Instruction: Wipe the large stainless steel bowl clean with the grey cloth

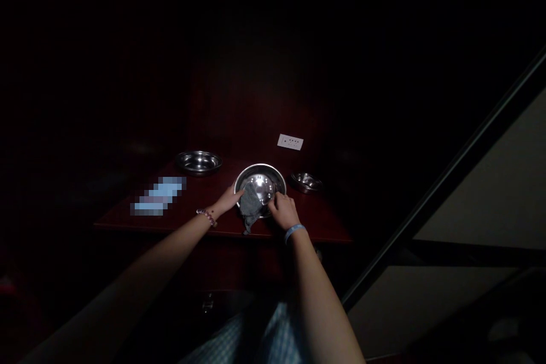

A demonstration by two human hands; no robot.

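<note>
A shiny steel bowl (268, 179) is tilted toward me over the front of the dark red table. My left hand (229, 201) grips its left rim, the thumb laid over the edge. On the right side, my right hand (285, 210) is closed around the rim, its fingers bent over the edge. A grey cloth (251, 202) lies inside the bowl and drapes over its near rim, its tail hanging down in front. The cloth touches or nearly touches my left thumb. The fingers behind the bowl are hidden.
On the dark red table (213, 199) a wide steel dish (199, 163) stands at the back left. Smaller stacked steel bowls (306, 182) sit on the right. A blurred light-blue object (158, 196) lies at left. A white socket plate (290, 142) is on the back wall.
</note>
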